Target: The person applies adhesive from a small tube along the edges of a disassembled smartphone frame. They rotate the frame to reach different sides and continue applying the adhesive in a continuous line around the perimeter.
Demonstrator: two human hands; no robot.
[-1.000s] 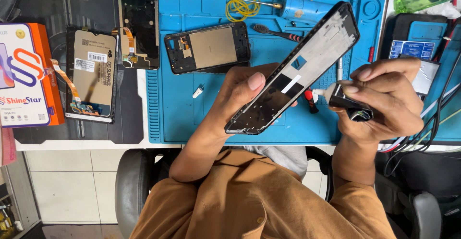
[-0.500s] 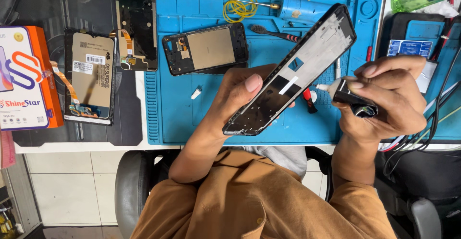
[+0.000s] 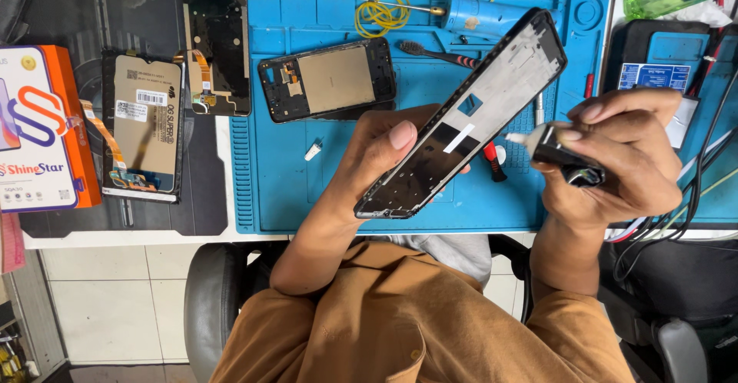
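The left hand (image 3: pixel 377 152) has its fingers clamped on a long, black, glossy phone frame (image 3: pixel 469 114), tilted above the blue ribbed mat (image 3: pixel 292 191) on the bench. The right hand (image 3: pixel 623 152) pinches a small black glue tube (image 3: pixel 565 160), its white nozzle just beside the frame's edge. Another phone screen (image 3: pixel 327 79) lies flat behind.

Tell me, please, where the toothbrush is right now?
In the head view the toothbrush lies on the blue mat, upper middle, between the yellow wire coil and the held phone frame.
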